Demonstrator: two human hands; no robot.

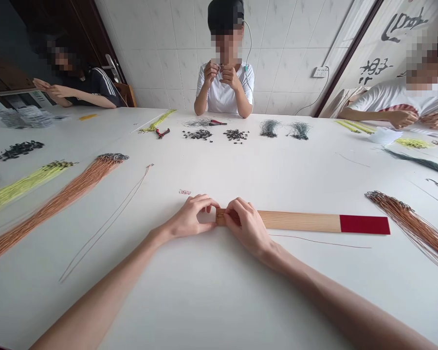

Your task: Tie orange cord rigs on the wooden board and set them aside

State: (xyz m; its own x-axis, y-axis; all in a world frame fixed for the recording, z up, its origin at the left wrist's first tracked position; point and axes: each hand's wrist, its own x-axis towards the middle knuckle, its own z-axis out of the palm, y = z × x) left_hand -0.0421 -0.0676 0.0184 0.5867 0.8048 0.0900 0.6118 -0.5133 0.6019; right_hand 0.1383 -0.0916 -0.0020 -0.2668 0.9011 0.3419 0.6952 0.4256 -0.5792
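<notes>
A flat wooden strip with a dark red right end lies crosswise on the table before me. My left hand grips its left end, thumb and forefinger closed against the edge. My right hand lies over the strip just beside it, fingertips pinched together at a small dark detail near that end. From under this hand a thin reddish-brown cord trails to the right along the near side of the strip. The pinched part of the cord is hidden by the fingers.
Left of me lie an orange cord bundle, a yellow-green bundle and a single looped cord. A brown bundle is at right. Small black parts and red-handled pliers lie farther back. Three people sit around the table.
</notes>
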